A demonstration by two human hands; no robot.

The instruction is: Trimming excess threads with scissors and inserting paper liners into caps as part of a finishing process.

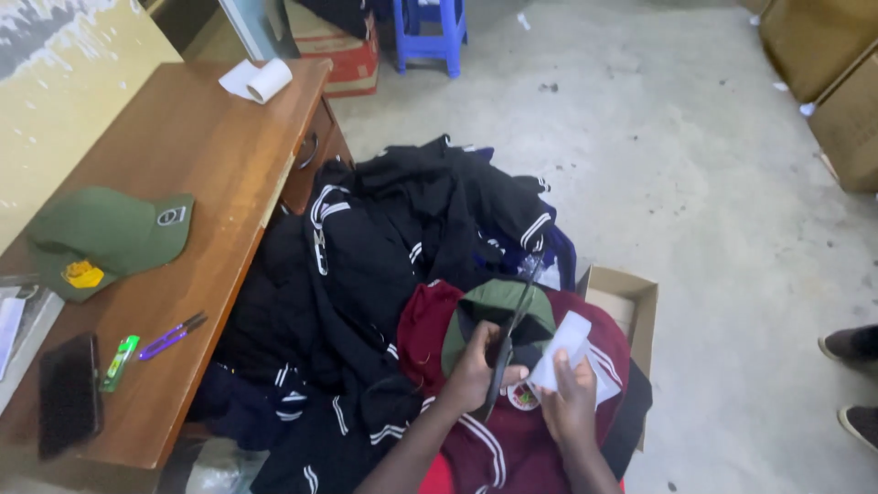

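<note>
My left hand (476,370) grips the handles of long dark scissors (514,322), whose blades point up and away from me. My right hand (569,402) pinches a small white piece of paper or fabric (562,352) right beside the scissors. Both hands hover over a maroon garment with white stripes (498,448) lying on my lap. A green cap (498,306) with a dark inside rests on that garment, just beyond my hands.
A heap of black garments with white trim (384,265) lies left of my hands. The wooden desk (210,174) holds a green cap (110,233), a white paper roll (261,80), purple snips (172,336), a green lighter (119,361) and a phone (69,395). A cardboard box (626,297), a blue stool (430,32) and someone's feet (855,380) are nearby.
</note>
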